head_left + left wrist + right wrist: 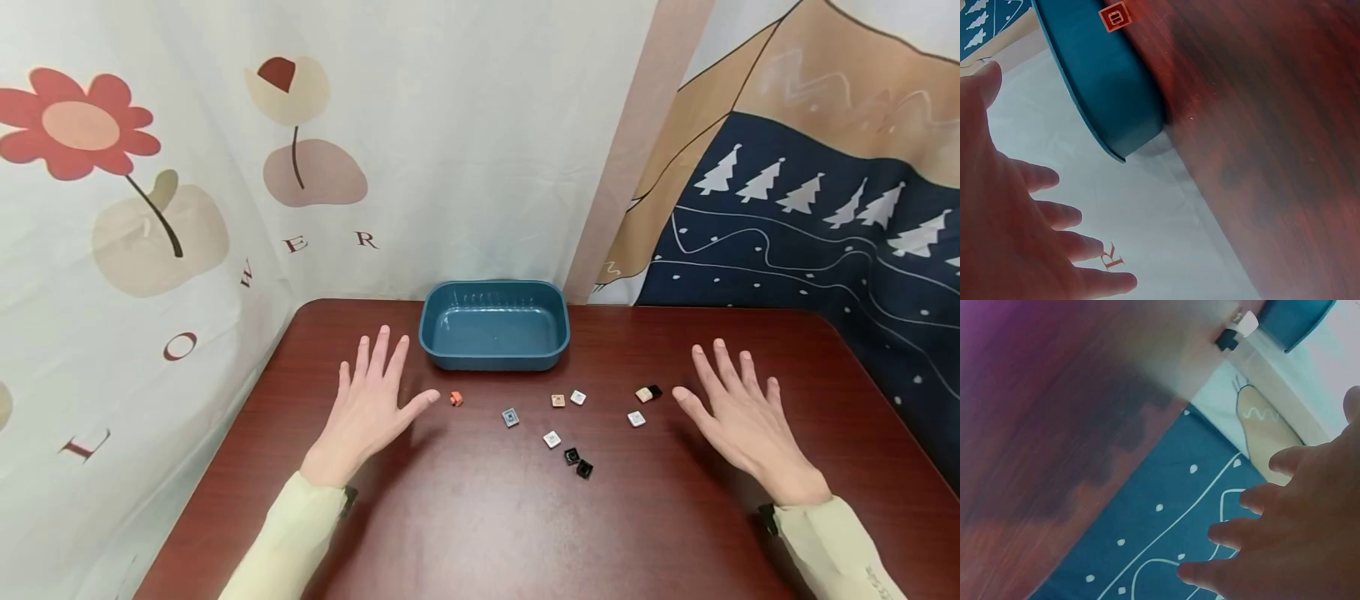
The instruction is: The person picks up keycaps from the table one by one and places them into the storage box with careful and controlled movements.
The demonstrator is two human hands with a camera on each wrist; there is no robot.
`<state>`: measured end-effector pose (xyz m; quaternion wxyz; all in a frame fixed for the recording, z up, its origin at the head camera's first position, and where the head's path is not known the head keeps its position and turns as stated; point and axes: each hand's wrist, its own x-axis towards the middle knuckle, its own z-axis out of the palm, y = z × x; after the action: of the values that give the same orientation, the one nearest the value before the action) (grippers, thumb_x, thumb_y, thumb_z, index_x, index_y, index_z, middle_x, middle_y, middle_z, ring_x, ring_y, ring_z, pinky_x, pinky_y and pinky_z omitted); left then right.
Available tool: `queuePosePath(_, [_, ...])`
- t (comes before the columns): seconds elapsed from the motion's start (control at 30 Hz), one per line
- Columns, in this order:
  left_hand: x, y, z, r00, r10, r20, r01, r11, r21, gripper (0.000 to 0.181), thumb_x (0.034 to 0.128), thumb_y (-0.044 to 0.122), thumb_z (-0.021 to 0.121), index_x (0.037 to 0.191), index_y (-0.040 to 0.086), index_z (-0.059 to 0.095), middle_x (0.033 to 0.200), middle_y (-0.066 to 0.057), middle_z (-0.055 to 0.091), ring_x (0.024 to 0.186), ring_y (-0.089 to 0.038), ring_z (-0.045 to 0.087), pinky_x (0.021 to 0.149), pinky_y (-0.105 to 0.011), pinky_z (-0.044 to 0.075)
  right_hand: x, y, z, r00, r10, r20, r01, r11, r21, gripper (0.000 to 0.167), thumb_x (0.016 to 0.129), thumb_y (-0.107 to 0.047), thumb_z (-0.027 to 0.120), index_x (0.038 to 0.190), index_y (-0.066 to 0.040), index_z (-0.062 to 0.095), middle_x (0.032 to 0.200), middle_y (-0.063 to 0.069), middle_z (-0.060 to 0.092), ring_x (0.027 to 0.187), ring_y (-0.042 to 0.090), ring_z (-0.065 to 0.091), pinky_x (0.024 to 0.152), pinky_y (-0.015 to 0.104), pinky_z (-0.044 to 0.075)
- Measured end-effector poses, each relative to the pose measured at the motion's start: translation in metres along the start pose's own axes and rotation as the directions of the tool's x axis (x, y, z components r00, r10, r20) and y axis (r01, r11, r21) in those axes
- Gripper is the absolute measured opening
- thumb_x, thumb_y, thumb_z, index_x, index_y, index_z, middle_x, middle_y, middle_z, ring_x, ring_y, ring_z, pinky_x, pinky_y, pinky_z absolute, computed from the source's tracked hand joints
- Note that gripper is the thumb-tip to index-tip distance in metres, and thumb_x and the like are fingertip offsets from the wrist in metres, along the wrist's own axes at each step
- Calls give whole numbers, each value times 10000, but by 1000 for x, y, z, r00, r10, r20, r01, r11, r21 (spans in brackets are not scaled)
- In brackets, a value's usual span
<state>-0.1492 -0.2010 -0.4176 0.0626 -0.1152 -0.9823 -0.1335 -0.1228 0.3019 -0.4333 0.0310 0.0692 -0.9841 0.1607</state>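
Reddish-brown and wood-grained, the surface (480, 533) fills the lower part of my head view, with both hands held out over it. My left hand (367, 408) is spread wide, fingers straight and thumb stretched sideways, holding nothing. Its thumb points toward the orange piece (456, 398), which lies near the tip; from the left wrist I see that piece as a small square with a raised mark inside, in front of the blue bin (495, 363). My right hand (738, 417) is just as wide, fingers fanned and nothing in its grip. Nearest its thumb, a cream piece (644, 395) and a dark piece (656, 391) sit together; I cannot tell whether they overlap or merely touch. A white piece (636, 419) lies just below that pair.

Between the hands I count more: a grey piece (510, 417) right of the orange one, then a tan piece (558, 401) with a pale piece (578, 397) just beside it. Lower down comes another white square (552, 439), followed by two black pieces (572, 456) set close, corner toward corner.

The bin stands at the far edge, before a light curtain (465, 150) printed with flowers and letters. To the right hangs navy cloth (810, 258) with white trees.
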Motion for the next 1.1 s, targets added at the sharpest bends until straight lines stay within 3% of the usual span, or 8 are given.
queuePosePath(0.57, [36, 19, 3, 1000, -23, 10, 24, 993, -119, 1004, 960, 747, 489, 1667, 99, 192, 1737, -131, 56, 1586, -391, 24, 1202, -668, 162, 34, -47, 6, 998, -57, 30, 55, 996, 74, 844, 1056, -632, 380, 1672, -105, 144, 1720, 189, 72, 1554, 495, -26, 1129, 787, 44])
queuePosePath(1.1, [65, 17, 20, 989, -109, 101, 130, 966, -224, 1056, 953, 758, 484, 1674, 89, 103, 1738, -136, -4, 1585, -398, 2, 1194, -679, 170, 70, -92, 30, 991, -112, 70, 105, 990, 96, 859, 1035, -705, 330, 1667, -134, 219, 1719, 96, 185, 1581, 411, 34, 1183, 716, 64])
